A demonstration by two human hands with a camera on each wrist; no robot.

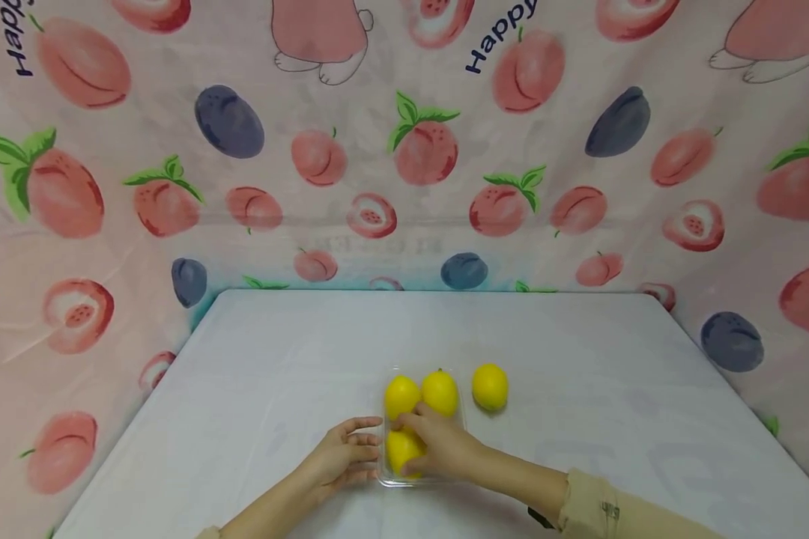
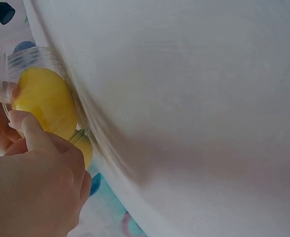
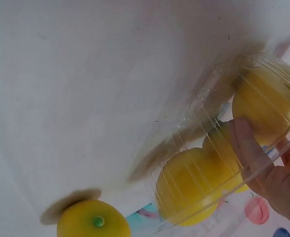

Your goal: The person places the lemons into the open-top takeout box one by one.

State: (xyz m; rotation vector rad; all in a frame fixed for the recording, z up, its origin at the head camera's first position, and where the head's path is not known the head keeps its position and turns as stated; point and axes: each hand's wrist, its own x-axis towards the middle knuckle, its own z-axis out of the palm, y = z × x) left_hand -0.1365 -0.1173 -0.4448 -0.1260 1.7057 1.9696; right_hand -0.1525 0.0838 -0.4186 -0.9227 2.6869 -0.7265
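Observation:
A clear plastic container (image 1: 386, 483) stands on the table and holds three yellow lemons. Two of them, a left lemon (image 1: 401, 397) and a right lemon (image 1: 440, 392), sit side by side in its far half. My right hand (image 1: 448, 445) reaches in from the right and grips the near lemon (image 1: 403, 451), covering part of it. My left hand (image 1: 344, 455) is at the container's left wall, its fingers spread and loosely bent against the plastic. Through the clear wall, the right wrist view shows the right hand's fingers (image 3: 251, 143) at the gripped lemon (image 3: 263, 106).
One more lemon (image 1: 490, 387) lies on the white table (image 1: 276, 359), just right of the container. A fruit-print cloth (image 1: 350, 165) hangs behind the table and along both sides.

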